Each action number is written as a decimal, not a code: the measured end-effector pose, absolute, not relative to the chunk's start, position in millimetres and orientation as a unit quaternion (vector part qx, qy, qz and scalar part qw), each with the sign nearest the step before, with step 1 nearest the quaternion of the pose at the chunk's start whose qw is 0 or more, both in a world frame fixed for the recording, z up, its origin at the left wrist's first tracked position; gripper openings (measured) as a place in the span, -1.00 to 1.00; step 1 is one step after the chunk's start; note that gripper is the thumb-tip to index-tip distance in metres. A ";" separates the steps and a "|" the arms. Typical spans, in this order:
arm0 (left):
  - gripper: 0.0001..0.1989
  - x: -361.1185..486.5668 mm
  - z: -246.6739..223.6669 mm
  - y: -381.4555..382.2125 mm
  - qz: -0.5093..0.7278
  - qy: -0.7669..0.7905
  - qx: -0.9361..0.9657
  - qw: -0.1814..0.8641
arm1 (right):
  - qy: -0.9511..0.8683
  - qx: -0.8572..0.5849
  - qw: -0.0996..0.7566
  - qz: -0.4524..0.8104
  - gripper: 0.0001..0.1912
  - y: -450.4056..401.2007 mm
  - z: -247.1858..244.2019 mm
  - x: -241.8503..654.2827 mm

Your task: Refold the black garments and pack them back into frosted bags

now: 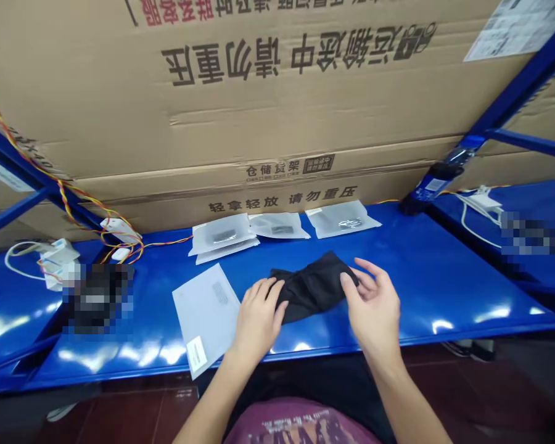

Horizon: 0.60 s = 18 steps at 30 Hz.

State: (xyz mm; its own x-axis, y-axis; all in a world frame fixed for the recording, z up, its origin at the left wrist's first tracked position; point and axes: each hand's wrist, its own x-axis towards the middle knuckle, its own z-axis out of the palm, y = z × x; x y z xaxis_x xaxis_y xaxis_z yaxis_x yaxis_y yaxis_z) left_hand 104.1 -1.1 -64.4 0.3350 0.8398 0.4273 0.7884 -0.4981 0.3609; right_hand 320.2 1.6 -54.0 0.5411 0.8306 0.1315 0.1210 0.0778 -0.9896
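A folded piece of black cloth [312, 287] lies across the front middle of the blue table, its kind not clear from its folds. My left hand [259, 314] grips its left end, thumb and fingers closed on the fabric. At the right end, my right hand [372, 296] pinches the cloth's edge between thumb and fingers. Partly under my left wrist is a flat frosted plastic bag [203, 308] with a white label at its lower corner; its near corner juts past the table edge.
Frosted packets with dark contents, including a right one [326, 221], lie along the back of the blue table [420, 271]. Behind stands a large cardboard box [305, 123]. A dark bottle [430, 188] leans by the right post. Wires and white plugs [120, 229] clutter the left.
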 end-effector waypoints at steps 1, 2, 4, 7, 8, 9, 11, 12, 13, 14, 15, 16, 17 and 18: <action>-0.67 102.7 -68.3 0.1 0.271 0.498 0.822 0.041 | -0.410 -0.641 0.600 0.246 -0.45 0.2 -60.6 331.3; -0.67 100.6 -71.2 0.9 0.261 0.499 0.826 0.038 | -0.441 -0.665 0.567 0.203 -0.50 -1.3 -67.3 340.4; -0.66 95.7 -73.7 1.4 0.255 0.500 0.827 0.039 | -0.507 -0.689 0.505 0.115 -0.58 -4.2 -78.3 350.5; -0.63 88.9 -72.0 0.8 0.245 0.504 0.827 0.037 | -0.581 -0.656 0.479 0.037 -0.51 -7.2 -85.8 343.0; -0.63 86.7 -70.8 0.7 0.239 0.506 0.828 0.036 | -0.606 -0.638 0.474 0.033 -0.44 -7.5 -86.2 336.0; -0.62 84.3 -69.5 0.7 0.233 0.508 0.829 0.035 | -0.630 -0.621 0.464 0.036 -0.37 -7.4 -86.1 328.2; -0.62 78.1 -67.6 1.3 0.222 0.516 0.826 0.035 | -0.662 -0.597 0.450 0.049 -0.38 -5.9 -84.5 314.3; -0.62 73.9 -66.9 1.8 0.219 0.523 0.823 0.035 | -0.666 -0.590 0.452 0.059 -0.47 -4.7 -83.1 310.0; -0.63 68.7 -66.4 2.3 0.217 0.531 0.818 0.036 | -0.658 -0.590 0.462 0.073 -0.56 -3.3 -81.5 308.4; -0.63 62.7 -66.2 2.9 0.216 0.539 0.814 0.036 | -0.640 -0.596 0.477 0.090 -0.62 -1.8 -79.7 309.8; -0.63 55.8 -66.0 3.4 0.215 0.546 0.809 0.036 | -0.611 -0.611 0.493 0.107 -0.64 -0.1 -77.9 314.1; -0.63 48.5 -65.9 3.9 0.216 0.552 0.805 0.035 | -0.573 -0.632 0.508 0.120 -0.64 1.6 -76.6 321.0; -0.63 41.0 -65.8 4.2 0.217 0.556 0.801 0.034 | -0.535 -0.658 0.515 0.128 -0.61 3.4 -76.0 330.0; -0.63 33.9 -65.5 4.5 0.219 0.559 0.799 0.033 | -0.504 -0.684 0.512 0.130 -0.56 5.2 -76.4 340.3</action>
